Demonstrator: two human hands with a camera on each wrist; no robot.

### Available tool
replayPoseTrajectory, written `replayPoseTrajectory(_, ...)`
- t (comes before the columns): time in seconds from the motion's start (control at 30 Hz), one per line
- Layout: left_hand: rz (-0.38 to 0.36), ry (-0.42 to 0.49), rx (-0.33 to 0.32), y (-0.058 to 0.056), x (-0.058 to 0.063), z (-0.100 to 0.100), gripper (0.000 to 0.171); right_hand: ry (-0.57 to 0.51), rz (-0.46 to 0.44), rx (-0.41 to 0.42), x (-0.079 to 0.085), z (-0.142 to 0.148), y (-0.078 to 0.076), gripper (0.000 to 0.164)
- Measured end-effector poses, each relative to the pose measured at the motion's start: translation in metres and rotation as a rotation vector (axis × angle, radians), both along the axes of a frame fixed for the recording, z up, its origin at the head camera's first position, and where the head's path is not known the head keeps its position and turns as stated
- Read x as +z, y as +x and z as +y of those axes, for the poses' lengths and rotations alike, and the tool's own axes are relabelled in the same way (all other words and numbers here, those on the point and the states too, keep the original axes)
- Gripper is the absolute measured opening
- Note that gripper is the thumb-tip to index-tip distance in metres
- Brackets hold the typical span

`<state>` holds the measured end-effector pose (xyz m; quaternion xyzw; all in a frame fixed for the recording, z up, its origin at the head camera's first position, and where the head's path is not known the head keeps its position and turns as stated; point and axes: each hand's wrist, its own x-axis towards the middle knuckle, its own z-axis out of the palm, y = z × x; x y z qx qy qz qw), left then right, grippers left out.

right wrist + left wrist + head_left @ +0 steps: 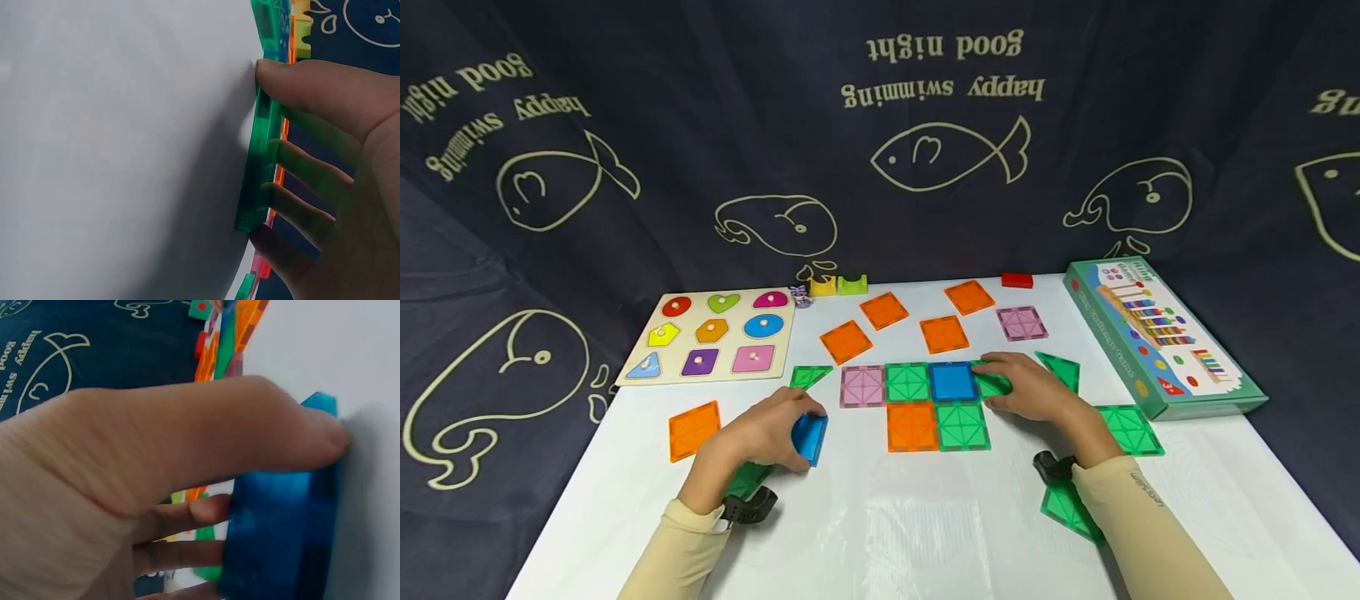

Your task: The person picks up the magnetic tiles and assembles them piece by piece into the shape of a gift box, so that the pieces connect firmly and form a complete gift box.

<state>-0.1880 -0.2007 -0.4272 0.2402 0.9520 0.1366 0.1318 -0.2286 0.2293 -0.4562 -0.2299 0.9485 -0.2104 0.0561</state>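
My left hand [771, 429] holds a translucent blue magnetic tile [275, 531], tilted up at the table's left side, with the thumb across its face and the fingers at its far side. The right hand [1030, 387] grips a green square magnetic tile [259, 169] between thumb and fingers, at the right end of a row of tiles. That row has a pink square tile [862, 387], a green square tile [907, 383] and a flat blue square tile [954, 382]. Below it lie an orange square tile [912, 427] and another green square tile [962, 427].
Loose orange tiles [883, 311] and a pink tile [1022, 323] lie behind the row. A wooden shape puzzle [700, 375] lies back left, a green game box [1157, 333] back right. Green tiles [1129, 430] lie around the right forearm; an orange tile [694, 430] is left.
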Motion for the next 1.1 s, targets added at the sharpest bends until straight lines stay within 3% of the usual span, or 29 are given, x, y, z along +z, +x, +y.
replayPoseTrajectory(0.27, 0.241, 0.030, -0.104, -0.005, -0.016, 0.025, 0.071, -0.013, -0.022, -0.022, -0.001, -0.005, 0.003, 0.055)
replayPoseTrajectory(0.43, 0.322, 0.061, -0.170, -0.008, -0.025, 0.051, 0.071, -0.006, -0.019, -0.036, -0.002, -0.005, 0.003, 0.055)
replayPoseTrajectory(0.63, 0.336, 0.102, -0.200, -0.006, -0.030, 0.067, 0.061, 0.005, -0.018, -0.036, -0.001, -0.002, 0.001, 0.055)
replayPoseTrajectory(0.87, 0.346, 0.077, -0.200, -0.006, -0.030, 0.071, 0.061, -0.003, -0.032, -0.025, 0.001, -0.001, 0.002, 0.055)
replayPoseTrajectory(1.0, 0.328, 0.055, -0.205, -0.006, -0.026, 0.073, 0.062, -0.015, -0.048, -0.019, 0.000, -0.001, 0.004, 0.055)
replayPoseTrajectory(1.1, 0.292, 0.090, -0.184, -0.008, -0.026, 0.074, 0.061, -0.015, -0.047, -0.016, -0.001, -0.001, 0.004, 0.056)
